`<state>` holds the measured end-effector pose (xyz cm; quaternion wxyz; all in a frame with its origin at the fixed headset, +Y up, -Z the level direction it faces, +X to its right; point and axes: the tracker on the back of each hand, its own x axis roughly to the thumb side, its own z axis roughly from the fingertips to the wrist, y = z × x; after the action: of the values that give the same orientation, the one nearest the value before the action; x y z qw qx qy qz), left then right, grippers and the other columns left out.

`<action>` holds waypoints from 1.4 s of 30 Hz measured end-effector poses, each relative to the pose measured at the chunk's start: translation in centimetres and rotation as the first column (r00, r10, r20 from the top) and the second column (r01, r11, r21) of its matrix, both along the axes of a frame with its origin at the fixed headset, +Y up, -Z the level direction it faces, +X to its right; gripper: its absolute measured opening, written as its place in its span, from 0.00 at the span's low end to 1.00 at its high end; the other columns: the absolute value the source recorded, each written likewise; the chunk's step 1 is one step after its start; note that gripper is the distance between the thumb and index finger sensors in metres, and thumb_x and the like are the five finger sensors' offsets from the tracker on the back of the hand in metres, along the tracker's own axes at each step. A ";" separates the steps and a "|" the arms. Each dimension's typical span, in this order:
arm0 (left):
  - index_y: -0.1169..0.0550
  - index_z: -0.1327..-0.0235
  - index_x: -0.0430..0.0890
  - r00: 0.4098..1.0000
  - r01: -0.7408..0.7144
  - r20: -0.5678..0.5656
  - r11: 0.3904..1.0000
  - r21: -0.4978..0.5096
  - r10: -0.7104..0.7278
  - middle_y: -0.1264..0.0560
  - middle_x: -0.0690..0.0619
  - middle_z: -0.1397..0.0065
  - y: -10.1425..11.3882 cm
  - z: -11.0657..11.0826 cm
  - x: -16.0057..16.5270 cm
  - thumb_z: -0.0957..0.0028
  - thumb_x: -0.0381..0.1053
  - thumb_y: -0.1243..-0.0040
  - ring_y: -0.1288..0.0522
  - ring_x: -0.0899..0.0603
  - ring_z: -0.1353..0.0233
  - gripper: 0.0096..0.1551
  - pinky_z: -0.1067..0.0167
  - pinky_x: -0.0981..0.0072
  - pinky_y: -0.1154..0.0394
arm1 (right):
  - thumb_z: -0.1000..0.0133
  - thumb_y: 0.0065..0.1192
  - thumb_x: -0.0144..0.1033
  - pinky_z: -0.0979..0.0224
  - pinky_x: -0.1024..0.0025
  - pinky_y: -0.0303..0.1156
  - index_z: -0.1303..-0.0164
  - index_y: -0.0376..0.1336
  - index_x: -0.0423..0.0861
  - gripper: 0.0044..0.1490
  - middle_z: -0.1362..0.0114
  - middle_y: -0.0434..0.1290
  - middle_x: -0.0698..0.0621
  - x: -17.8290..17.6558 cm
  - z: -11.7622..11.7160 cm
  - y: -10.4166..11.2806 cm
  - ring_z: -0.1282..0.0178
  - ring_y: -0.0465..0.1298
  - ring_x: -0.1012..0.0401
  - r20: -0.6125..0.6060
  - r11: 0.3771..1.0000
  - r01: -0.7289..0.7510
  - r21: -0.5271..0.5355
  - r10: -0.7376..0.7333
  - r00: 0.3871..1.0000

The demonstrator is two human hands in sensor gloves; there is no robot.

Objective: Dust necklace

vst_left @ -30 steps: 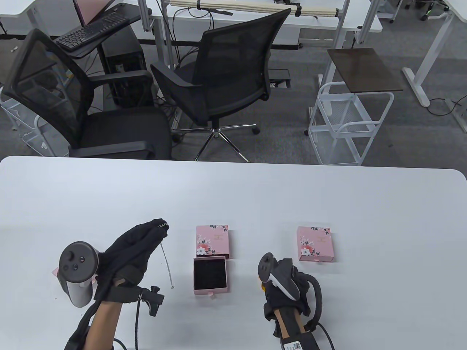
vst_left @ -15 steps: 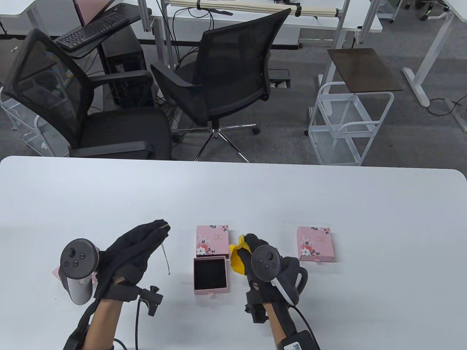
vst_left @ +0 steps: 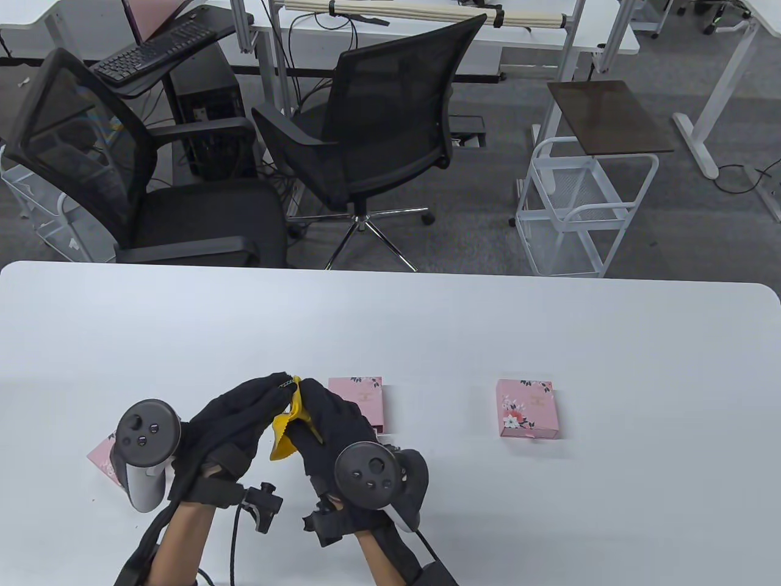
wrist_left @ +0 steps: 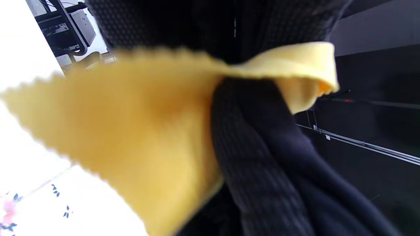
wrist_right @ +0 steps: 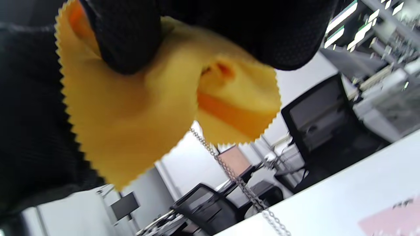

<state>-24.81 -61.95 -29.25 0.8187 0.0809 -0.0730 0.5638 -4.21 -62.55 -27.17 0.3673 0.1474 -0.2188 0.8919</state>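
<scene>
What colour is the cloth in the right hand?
Yellow cloth, pinked zigzag edges; clearest in the right wrist view.

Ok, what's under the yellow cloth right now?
Below the yellow cloth a stretch of necklace chain hangs free. The cloth and both hands hide the rest of it.

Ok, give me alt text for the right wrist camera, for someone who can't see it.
A black-gloved right hand pinches a yellow zigzag-edged cloth around a thin silver necklace chain, which hangs out below the cloth. Behind are a white table and black office chairs.
</scene>
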 end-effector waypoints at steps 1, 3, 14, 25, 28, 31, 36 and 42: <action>0.14 0.42 0.56 1.000 -0.008 0.005 1.000 -0.007 0.008 0.17 0.54 0.30 0.0 0.1 0.2 0.41 0.60 0.29 0.20 0.43 0.33 0.19 0.38 0.49 0.22 | 0.37 0.67 0.45 0.31 0.45 0.71 0.21 0.60 0.37 0.40 0.25 0.71 0.35 -0.1 0.1 0.0 0.34 0.76 0.41 0.008 1.000 0.000 0.014 0.000 1.000; 0.14 0.41 0.55 0.999 -0.042 0.010 0.999 -0.020 0.042 0.18 0.53 0.29 -0.2 0.3 1.0 0.41 0.60 0.28 0.21 0.43 0.32 0.19 0.38 0.49 0.22 | 0.38 0.69 0.46 0.32 0.45 0.71 0.21 0.60 0.33 0.42 0.26 0.71 0.32 -0.5 0.5 -0.2 0.35 0.76 0.40 0.062 0.999 0.019 0.047 -0.022 0.998; 0.15 0.40 0.55 1.000 0.025 0.015 0.999 0.039 -0.026 0.24 0.47 0.25 0.1 1.3 3.2 0.41 0.60 0.29 0.33 0.36 0.23 0.19 0.31 0.42 0.30 | 0.36 0.71 0.40 0.38 0.49 0.75 0.32 0.67 0.38 0.28 0.37 0.78 0.39 0.5 0.5 -0.1 0.46 0.81 0.46 0.199 0.992 0.022 0.124 -0.046 0.979; 0.14 0.42 0.55 1.000 0.025 -0.005 0.995 0.101 -0.025 0.25 0.46 0.25 0.7 1.5 2.6 0.42 0.58 0.28 0.35 0.33 0.23 0.18 0.31 0.41 0.32 | 0.34 0.63 0.32 0.34 0.46 0.74 0.27 0.64 0.39 0.25 0.35 0.77 0.39 0.6 -0.4 -0.4 0.43 0.81 0.46 -0.011 0.996 0.081 -0.025 -0.081 0.997; 0.14 0.42 0.56 1.000 0.019 -0.011 0.992 0.123 -0.018 0.23 0.48 0.27 0.9 1.7 2.5 0.42 0.58 0.28 0.33 0.35 0.24 0.18 0.32 0.42 0.30 | 0.35 0.66 0.37 0.36 0.49 0.76 0.30 0.67 0.40 0.25 0.39 0.80 0.41 0.6 -0.2 -0.5 0.49 0.83 0.49 0.018 0.997 0.083 0.003 -0.083 0.996; 0.14 0.42 0.56 1.000 0.018 -0.023 0.989 0.147 -0.015 0.20 0.51 0.31 1.2 1.9 2.3 0.42 0.58 0.28 0.29 0.38 0.26 0.18 0.33 0.44 0.28 | 0.35 0.65 0.44 0.39 0.51 0.77 0.35 0.69 0.40 0.26 0.45 0.82 0.44 0.6 -0.3 -0.6 0.54 0.84 0.52 0.029 0.997 0.071 0.016 -0.071 0.997; 0.13 0.43 0.57 0.999 0.039 -0.038 0.986 0.163 -0.033 0.16 0.53 0.35 1.4 2.0 2.1 0.42 0.59 0.28 0.25 0.42 0.29 0.17 0.36 0.48 0.25 | 0.34 0.63 0.34 0.34 0.46 0.73 0.28 0.65 0.40 0.25 0.35 0.78 0.40 0.4 -0.7 -1.0 0.43 0.81 0.46 -0.074 0.995 0.068 -0.075 -0.073 0.995; 0.13 0.43 0.57 0.999 0.027 -0.040 0.982 0.185 -0.020 0.15 0.54 0.36 1.7 2.2 1.9 0.42 0.59 0.29 0.23 0.43 0.31 0.17 0.38 0.50 0.24 | 0.33 0.61 0.42 0.37 0.50 0.76 0.31 0.67 0.41 0.26 0.43 0.81 0.44 0.3 -1.3 -1.8 0.51 0.83 0.50 -0.084 0.994 0.032 -0.107 -0.041 0.996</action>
<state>-22.90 -60.28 -27.05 0.8153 0.1667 -0.1107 0.5433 -3.91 -64.33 -28.42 0.4000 0.1620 -0.1580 0.8881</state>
